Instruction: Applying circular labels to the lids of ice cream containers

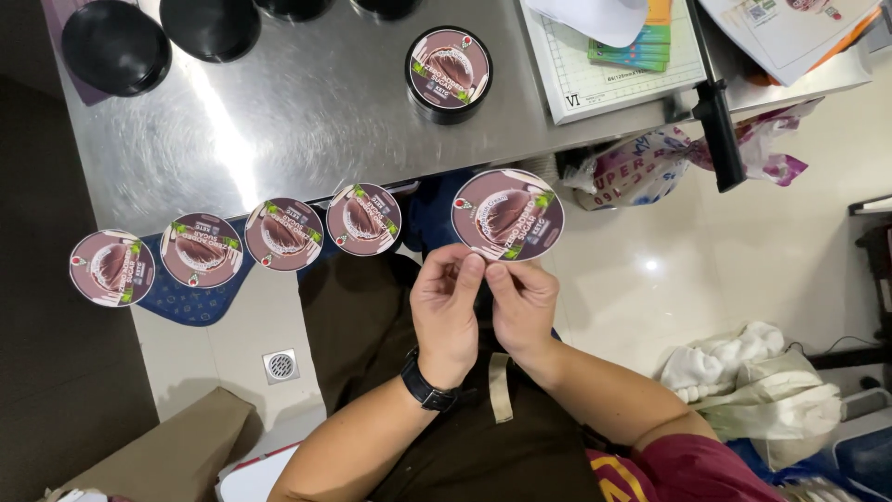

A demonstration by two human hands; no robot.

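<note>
pinching round sticker (507, 214), lower edge hidden behind both hands' fingertips (472, 270)

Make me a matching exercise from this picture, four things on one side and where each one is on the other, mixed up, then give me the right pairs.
Things:
1. round sticker
2. black jar
3. wristwatch
4. floor drain

Places:
A. standing on the steel table
B. set in the pale tile floor, below the table edge
C. pinched between the fingertips of both hands, left hand and right hand
D. strapped on the left wrist

Pairs: 1-C, 2-A, 3-D, 4-B
</note>
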